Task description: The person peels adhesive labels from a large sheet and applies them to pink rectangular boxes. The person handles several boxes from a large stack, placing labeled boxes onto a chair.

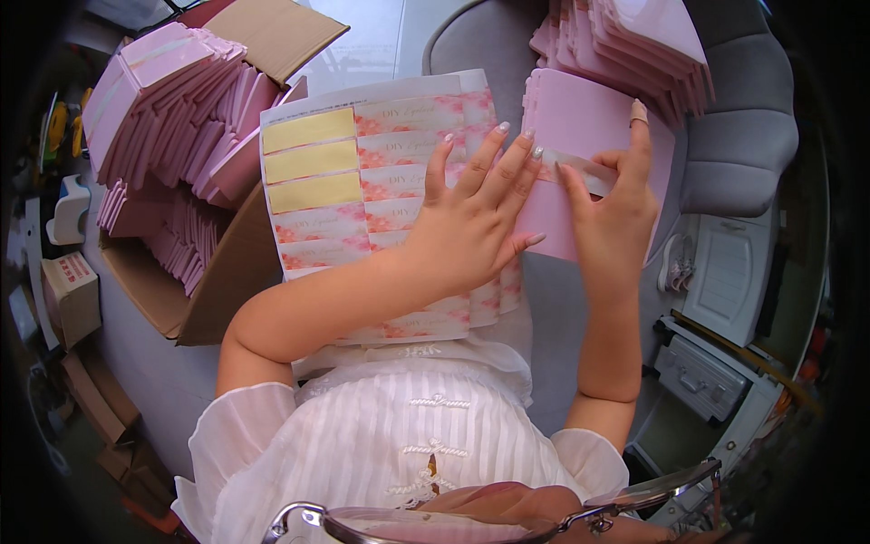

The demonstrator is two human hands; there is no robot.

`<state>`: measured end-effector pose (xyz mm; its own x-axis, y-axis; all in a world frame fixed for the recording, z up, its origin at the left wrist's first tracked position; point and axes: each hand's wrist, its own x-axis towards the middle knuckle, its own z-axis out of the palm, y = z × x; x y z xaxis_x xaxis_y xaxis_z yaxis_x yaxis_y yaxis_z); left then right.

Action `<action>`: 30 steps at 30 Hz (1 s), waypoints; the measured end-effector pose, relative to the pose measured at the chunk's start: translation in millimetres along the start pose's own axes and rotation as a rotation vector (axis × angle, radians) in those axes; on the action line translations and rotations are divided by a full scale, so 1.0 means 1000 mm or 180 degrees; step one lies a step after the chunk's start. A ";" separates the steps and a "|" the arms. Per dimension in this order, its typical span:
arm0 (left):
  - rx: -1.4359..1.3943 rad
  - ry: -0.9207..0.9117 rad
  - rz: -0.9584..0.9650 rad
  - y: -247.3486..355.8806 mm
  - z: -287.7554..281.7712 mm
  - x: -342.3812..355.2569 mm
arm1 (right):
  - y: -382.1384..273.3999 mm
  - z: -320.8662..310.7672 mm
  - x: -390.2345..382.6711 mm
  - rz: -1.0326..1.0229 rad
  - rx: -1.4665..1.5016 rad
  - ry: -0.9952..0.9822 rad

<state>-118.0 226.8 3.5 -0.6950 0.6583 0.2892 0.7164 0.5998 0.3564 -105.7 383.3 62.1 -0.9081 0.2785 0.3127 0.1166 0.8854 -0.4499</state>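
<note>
My left hand (468, 211) lies with fingers spread over the printed sticker sheets (403, 121) on my lap, its fingertips reaching the pink board (564, 116). The top sheet has pink floral labels, with yellow backing showing in three spaces at upper left. On the board's face, my right hand (614, 199) grips a pale label strip (569, 160) between thumb and bent fingers, index finger extended toward the board's upper edge. Part of the strip is hidden by my fingers. The board rests at the right of the sheets, on the grey cushioned seat.
An open cardboard box (210, 286) at left holds several stacks of pink boards (145, 82). Another pink stack (634, 36) sits at top right on the grey seat (734, 163). A white cabinet (725, 281), a shoe (675, 263) and a silver case (693, 376) stand at right.
</note>
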 end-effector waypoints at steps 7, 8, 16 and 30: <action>0.0073 -0.0184 0.0215 -0.001 -0.001 -0.003 | -0.001 0.011 -0.010 -0.0631 -0.0490 0.0332; 0.0038 -0.0186 0.0212 0.001 -0.001 -0.002 | -0.002 0.012 -0.010 -0.0635 -0.0471 0.0338; -0.0131 -0.0315 0.0214 0.000 0.005 0.006 | -0.008 0.002 -0.008 -0.0210 -0.0350 -0.0083; -0.0178 -0.0276 0.0249 0.000 0.006 0.005 | -0.022 -0.041 0.031 -0.0373 -0.0696 0.0059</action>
<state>-121.4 232.8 0.0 -0.6276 0.7404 0.2409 0.7619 0.5204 0.3856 -120.3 388.0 115.9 -0.9133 0.1742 0.3681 0.0972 0.9710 -0.2185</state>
